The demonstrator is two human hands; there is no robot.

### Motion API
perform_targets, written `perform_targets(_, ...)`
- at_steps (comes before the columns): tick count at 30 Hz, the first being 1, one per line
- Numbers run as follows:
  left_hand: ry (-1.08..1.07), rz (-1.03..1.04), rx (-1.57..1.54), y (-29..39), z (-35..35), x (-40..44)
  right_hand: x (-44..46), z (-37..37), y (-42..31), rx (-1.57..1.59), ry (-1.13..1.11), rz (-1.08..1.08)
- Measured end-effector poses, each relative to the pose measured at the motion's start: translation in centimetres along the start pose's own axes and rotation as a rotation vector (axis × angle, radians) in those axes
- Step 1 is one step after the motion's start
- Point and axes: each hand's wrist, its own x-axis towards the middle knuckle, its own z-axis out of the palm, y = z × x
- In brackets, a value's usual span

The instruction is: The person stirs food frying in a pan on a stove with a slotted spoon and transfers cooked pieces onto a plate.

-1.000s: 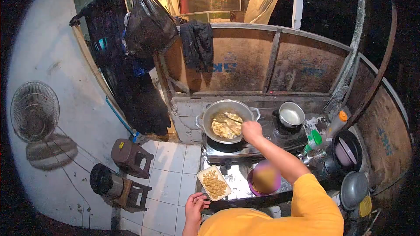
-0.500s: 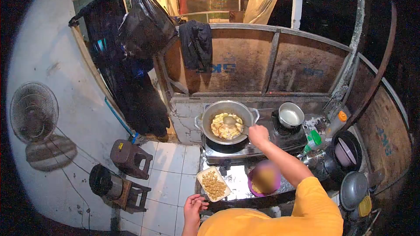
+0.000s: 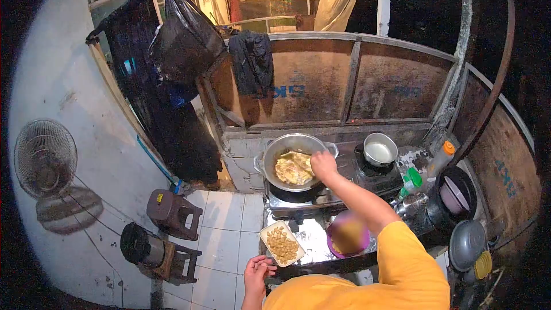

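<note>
My right hand [image 3: 324, 165] is closed over the right side of a large metal wok [image 3: 274, 181]. It grips a ladle, whose bowl was visible earlier and is now mostly hidden by the hand. Frying egg [image 3: 294, 169], yellow and white, covers the wok's middle. Beside the near left corner of a white tray [image 3: 265, 234] of small tan chunks [image 3: 282, 245] is my left hand [image 3: 258, 272]. Its fingers are loosely bent and apart, with nothing visible in them. Right of the tray stands a purple bowl [image 3: 365, 245] with yellowish contents, partly blurred.
The wok sits on the left burner of a stove [image 3: 281, 205]; a smaller pot [image 3: 381, 150] stands on the right. Green-capped [image 3: 414, 177] and orange-capped [image 3: 447, 149] bottles and a grey basin [image 3: 466, 245] lie rightward. Stools [image 3: 172, 209] and a wall fan [image 3: 46, 158] are left.
My right hand has moved left and slightly up over the wok, and the ladle's bowl is no longer plainly visible. The egg looks more spread out. My left hand stays near the tray.
</note>
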Motion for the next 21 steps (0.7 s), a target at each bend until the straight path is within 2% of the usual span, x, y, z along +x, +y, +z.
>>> perform_targets(4,0.023,0.013,-0.012,0.0,-0.6,-0.1,-0.9,-1.9,1.6,-0.075,0.014,-0.062)
perform_targets(6,0.035,0.007,-0.020,-0.4,-0.8,-0.4,-1.3,-3.7,2.6,-0.101,-0.058,-0.077)
perform_targets(11,0.025,-0.012,-0.038,-0.5,-0.6,-0.1,-0.1,-2.4,2.7,-0.052,0.049,-0.016)
perform_targets(13,0.023,-0.011,-0.029,-0.1,-0.4,0.0,0.5,-2.0,2.1,-0.105,0.096,-0.095)
perform_targets(16,0.013,-0.004,-0.025,-0.2,-0.5,0.2,1.1,-1.5,1.1,-0.052,0.016,-0.058)
perform_targets(21,0.011,-0.007,-0.029,-0.4,-0.4,-0.1,1.9,-0.9,0.2,-0.070,0.022,-0.108)
